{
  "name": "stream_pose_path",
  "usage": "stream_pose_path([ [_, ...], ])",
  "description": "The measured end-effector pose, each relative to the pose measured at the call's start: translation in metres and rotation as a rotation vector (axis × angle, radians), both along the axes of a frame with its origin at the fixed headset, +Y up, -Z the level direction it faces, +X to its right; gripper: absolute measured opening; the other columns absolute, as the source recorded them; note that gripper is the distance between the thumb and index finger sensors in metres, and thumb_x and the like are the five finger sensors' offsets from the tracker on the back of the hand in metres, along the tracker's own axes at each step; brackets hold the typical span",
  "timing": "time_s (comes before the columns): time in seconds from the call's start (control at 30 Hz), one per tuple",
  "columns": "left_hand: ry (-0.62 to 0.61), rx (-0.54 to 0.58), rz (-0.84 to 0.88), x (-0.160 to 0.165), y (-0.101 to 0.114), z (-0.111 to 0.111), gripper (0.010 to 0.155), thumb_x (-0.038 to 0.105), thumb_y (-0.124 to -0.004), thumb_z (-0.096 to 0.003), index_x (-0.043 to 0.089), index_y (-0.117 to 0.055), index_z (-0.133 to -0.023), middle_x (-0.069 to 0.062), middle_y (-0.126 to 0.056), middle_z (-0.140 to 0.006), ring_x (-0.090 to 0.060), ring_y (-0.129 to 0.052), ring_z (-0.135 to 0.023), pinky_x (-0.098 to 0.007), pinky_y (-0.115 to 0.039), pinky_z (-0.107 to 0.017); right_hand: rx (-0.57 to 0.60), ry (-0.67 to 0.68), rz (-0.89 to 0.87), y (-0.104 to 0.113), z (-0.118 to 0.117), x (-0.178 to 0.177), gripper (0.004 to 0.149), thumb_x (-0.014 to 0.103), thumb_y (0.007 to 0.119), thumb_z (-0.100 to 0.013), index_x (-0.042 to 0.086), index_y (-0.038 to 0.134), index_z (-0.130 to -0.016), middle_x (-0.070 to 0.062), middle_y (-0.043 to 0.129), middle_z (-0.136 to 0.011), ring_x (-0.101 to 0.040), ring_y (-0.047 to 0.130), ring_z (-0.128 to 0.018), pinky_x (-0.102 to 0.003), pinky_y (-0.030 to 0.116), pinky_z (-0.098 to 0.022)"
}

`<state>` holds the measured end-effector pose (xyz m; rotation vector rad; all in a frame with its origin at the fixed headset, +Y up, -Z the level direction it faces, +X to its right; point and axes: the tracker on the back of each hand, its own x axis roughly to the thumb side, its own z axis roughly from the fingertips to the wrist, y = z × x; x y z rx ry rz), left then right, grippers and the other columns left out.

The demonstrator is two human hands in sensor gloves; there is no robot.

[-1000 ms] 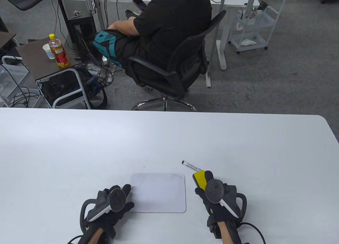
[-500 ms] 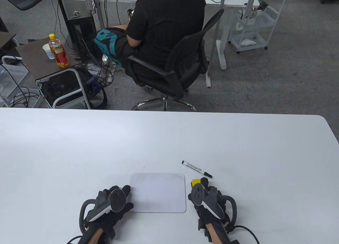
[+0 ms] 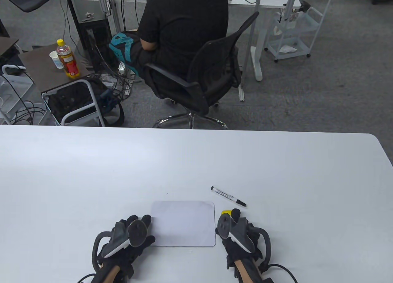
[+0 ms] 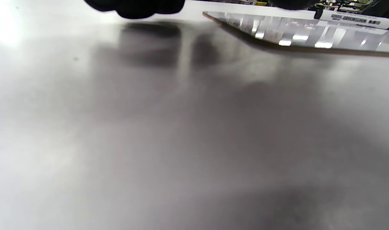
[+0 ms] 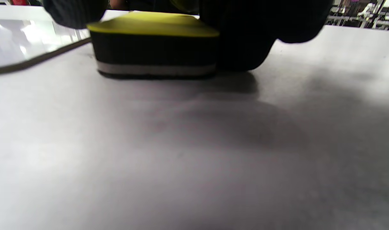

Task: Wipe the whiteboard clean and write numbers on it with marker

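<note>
Nearest, the right hand (image 3: 238, 234) grips the yellow-topped black eraser block (image 5: 154, 44) on the white bench (image 3: 276, 160); the left hand (image 3: 130, 234), relaxed, steadies the small rounded whiteboard (image 3: 184, 223). The board looks blank, so wiping seems finished, while the capped black-and-white marker (image 3: 228, 196) beyond lies untouched and writing remains.

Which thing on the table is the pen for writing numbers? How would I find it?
Look at the big white table, then find the small whiteboard near its front edge. Just beyond the board's far right corner lies the marker, slanted, alone and untouched. It is the only thin stick there: white with black ends, unlike the chunky yellow-topped eraser under the right hand.
</note>
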<state>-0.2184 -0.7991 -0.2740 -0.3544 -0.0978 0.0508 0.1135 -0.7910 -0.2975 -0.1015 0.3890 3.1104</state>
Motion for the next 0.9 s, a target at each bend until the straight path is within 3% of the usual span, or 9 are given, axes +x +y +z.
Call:
stream_pose_path([
  [0.13, 0.001, 0.011, 0.004, 0.000, 0.001, 0.000, 0.074, 0.067, -0.056, -0.0567, 0.037, -0.035, -0.120, -0.011, -0.038, -0.124, -0.035, -0.051, -0.107, -0.053, -0.054, -0.082, 0.011, -0.025, -0.056, 0.010, 0.000, 0.007, 0.083, 0.060, 0.064, -0.057, 0.005, 0.041, -0.115, -0.032, 0.072, -0.098, -0.040, 0.085, -0.071, -0.050, 0.076, -0.048],
  [0.23, 0.002, 0.017, 0.005, -0.001, 0.001, 0.000, 0.074, 0.067, -0.056, -0.0567, 0.037, -0.035, -0.121, -0.011, -0.038, -0.124, -0.035, -0.051, -0.107, -0.053, -0.054, -0.082, 0.109, -0.037, -0.085, 0.025, -0.004, 0.012, 0.078, 0.057, 0.066, -0.058, 0.007, 0.046, -0.114, -0.031, 0.072, -0.099, -0.041, 0.085, -0.072, -0.050, 0.075, -0.049],
  [0.43, 0.004, 0.027, 0.018, -0.002, 0.003, 0.000, 0.074, 0.068, -0.056, -0.0568, 0.037, -0.034, -0.121, -0.011, -0.037, -0.124, -0.036, -0.050, -0.107, -0.053, -0.053, -0.082, 0.220, -0.055, -0.017, 0.050, -0.037, 0.006, 0.064, 0.047, 0.077, -0.056, 0.015, 0.060, -0.108, -0.026, 0.071, -0.099, -0.040, 0.079, -0.077, -0.052, 0.072, -0.053],
  [0.6, -0.001, 0.027, 0.026, -0.002, 0.003, 0.001, 0.074, 0.067, -0.056, -0.0568, 0.037, -0.034, -0.121, -0.011, -0.037, -0.124, -0.036, -0.050, -0.108, -0.053, -0.053, -0.082, 0.159, -0.089, 0.010, 0.056, -0.081, -0.008, 0.060, 0.041, 0.083, -0.054, 0.015, 0.067, -0.105, -0.024, 0.073, -0.101, -0.043, 0.076, -0.082, -0.055, 0.069, -0.054],
  [0.73, 0.007, 0.031, 0.037, -0.004, 0.004, 0.000, 0.074, 0.067, -0.056, -0.0567, 0.037, -0.036, -0.121, -0.011, -0.037, -0.124, -0.036, -0.050, -0.107, -0.053, -0.053, -0.082, 0.065, -0.115, 0.084, 0.045, -0.110, -0.023, 0.058, 0.039, 0.085, -0.053, 0.015, 0.069, -0.104, -0.025, 0.072, -0.102, -0.045, 0.073, -0.084, -0.057, 0.067, -0.056],
  [0.9, 0.017, 0.026, 0.056, -0.006, 0.005, -0.002, 0.074, 0.068, -0.056, -0.0567, 0.037, -0.036, -0.121, -0.011, -0.037, -0.124, -0.036, -0.050, -0.108, -0.053, -0.053, -0.083, -0.040, -0.121, 0.144, 0.027, -0.129, -0.043, 0.058, 0.038, 0.087, -0.053, 0.015, 0.070, -0.103, -0.026, 0.070, -0.105, -0.047, 0.069, -0.087, -0.059, 0.064, -0.058],
])
